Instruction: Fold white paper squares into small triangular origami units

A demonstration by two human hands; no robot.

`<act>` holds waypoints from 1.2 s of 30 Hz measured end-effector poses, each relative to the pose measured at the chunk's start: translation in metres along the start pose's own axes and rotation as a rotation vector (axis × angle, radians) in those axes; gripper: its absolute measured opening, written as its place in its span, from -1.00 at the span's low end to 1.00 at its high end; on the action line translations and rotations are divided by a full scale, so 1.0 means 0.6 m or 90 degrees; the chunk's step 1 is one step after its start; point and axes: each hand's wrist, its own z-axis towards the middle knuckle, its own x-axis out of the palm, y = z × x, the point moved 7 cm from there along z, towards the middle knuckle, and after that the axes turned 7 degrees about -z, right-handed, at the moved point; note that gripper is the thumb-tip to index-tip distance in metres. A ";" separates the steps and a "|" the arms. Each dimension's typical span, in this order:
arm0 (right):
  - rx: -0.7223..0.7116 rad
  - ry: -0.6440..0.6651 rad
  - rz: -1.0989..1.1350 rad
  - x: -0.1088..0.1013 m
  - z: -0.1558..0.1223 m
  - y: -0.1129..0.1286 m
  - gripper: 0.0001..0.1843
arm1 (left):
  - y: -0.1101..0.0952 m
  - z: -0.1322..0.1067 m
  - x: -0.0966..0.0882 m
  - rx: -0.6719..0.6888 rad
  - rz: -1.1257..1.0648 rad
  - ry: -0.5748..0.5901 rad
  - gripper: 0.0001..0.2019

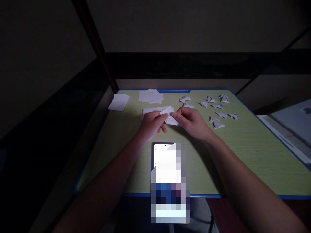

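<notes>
My left hand [153, 124] and my right hand [191, 121] meet over the middle of a pale green table [255, 152] with a blue rim. Both pinch a small white slip of paper [170, 116] between their fingertips, the left gripping its left end, the right its right end. The paper looks partly folded. Right under the hands lies a short stack of white slips [153, 110].
Two more stacks of white slips [119, 102] [150, 96] lie at the table's far left. Several folded white paper triangles [217, 108] are scattered at the far right. A lit phone [165, 158] rests on the near edge. The surroundings are dark.
</notes>
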 end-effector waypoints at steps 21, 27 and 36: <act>-0.027 -0.011 -0.059 -0.007 -0.002 0.003 -0.49 | -0.005 0.003 -0.003 0.042 0.041 -0.016 -0.81; -0.011 -0.002 -0.075 -0.005 -0.002 0.002 -0.45 | -0.013 0.001 -0.002 0.049 0.053 -0.051 -0.79; -0.002 -0.008 -0.063 -0.006 -0.002 0.002 -0.45 | -0.019 0.003 -0.015 0.066 0.042 -0.085 -0.76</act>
